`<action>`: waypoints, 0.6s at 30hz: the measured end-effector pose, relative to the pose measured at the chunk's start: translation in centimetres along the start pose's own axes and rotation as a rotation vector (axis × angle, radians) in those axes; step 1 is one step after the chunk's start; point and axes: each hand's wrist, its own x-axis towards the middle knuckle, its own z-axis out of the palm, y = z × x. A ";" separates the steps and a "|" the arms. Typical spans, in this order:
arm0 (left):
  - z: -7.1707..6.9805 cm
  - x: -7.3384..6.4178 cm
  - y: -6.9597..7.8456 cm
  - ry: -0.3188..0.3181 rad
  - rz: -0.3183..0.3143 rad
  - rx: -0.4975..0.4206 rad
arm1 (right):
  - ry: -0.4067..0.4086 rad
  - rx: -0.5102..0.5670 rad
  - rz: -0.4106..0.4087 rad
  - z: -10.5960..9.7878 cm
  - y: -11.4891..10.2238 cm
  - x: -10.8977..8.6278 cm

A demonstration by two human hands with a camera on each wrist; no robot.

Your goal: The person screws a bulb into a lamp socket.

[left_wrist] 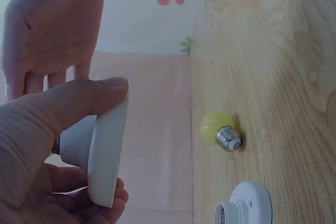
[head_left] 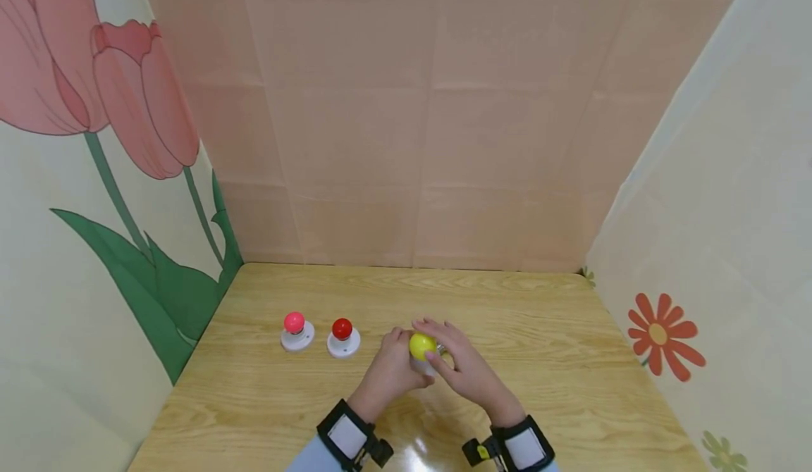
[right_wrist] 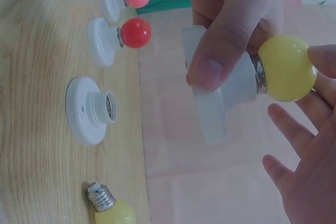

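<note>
Leftmost socket (head_left: 297, 339): white, standing on the desk (head_left: 254, 408) left of centre in my head view, with the pink bulb (head_left: 294, 322) upright in it.
Second socket (head_left: 345, 346): just right of the first, bearing the red bulb (head_left: 342, 329), also upright.
Spare socket (right_wrist: 79, 111): on the desk, left of centre in my right wrist view, threads showing inside its mouth.
Loose bulb (left_wrist: 214, 128): yellow, lying on the desk near the spare socket, right of centre in my left wrist view.
Held socket (right_wrist: 212, 121): raised off the desk; the yellow bulb (right_wrist: 286, 69) is in its mouth, some metal collar visible between glass and socket.
Left grip (head_left: 396, 368): closed on the held socket, which lies between thumb and curled fingers.
Right grip (head_left: 469, 370): thumb and a finger lightly pinch the yellow bulb, at lower centre of my head view; the other fingers spread. How firmly, I cannot tell.
</note>
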 end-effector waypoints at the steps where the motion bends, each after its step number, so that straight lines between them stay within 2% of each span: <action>1: 0.0 0.0 0.0 -0.001 0.007 0.005 | 0.000 -0.001 -0.002 0.0 0.0 0.0; 8: 0.0 0.0 -0.2 -0.007 0.012 0.021 | 0.033 -0.012 -0.005 0.2 0.0 0.3; 18: 0.3 -0.1 -0.2 0.005 0.044 0.069 | 0.064 -0.036 0.118 0.2 -0.5 0.6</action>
